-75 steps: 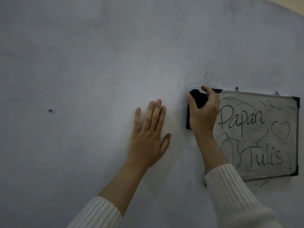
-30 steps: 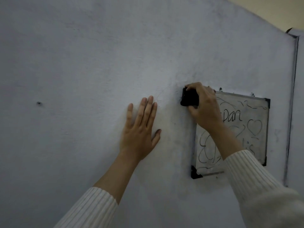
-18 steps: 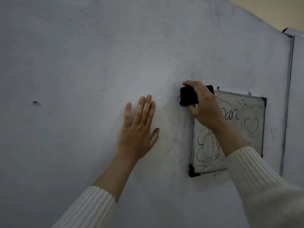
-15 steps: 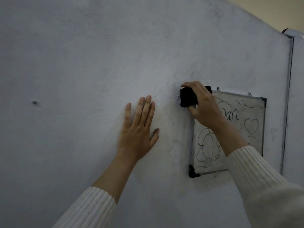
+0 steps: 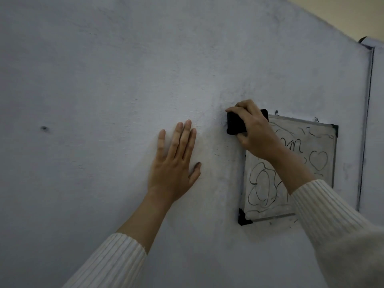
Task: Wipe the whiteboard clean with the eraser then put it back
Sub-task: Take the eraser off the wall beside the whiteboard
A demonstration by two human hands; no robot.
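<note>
A small whiteboard (image 5: 309,142) with black corner caps hangs on the wall at the right. Black marker writing, a heart and scribbles cover it. My right hand (image 5: 255,134) grips a black eraser (image 5: 235,126) at the board's upper left corner, partly over the wall. My right forearm hides the board's middle and lower right. My left hand (image 5: 174,165) lies flat against the wall to the left of the board, fingers spread and pointing up, holding nothing.
The grey-white wall (image 5: 124,69) fills most of the view, with a small dark mark (image 5: 44,128) at the left. A vertical corner edge (image 5: 365,121) runs down the far right, just past the board.
Since 2.5 s ago the view has turned left, so the board appears smaller and further right. The eraser stays at the upper left corner, shifting slightly. My left hand has stayed flat on the wall.
</note>
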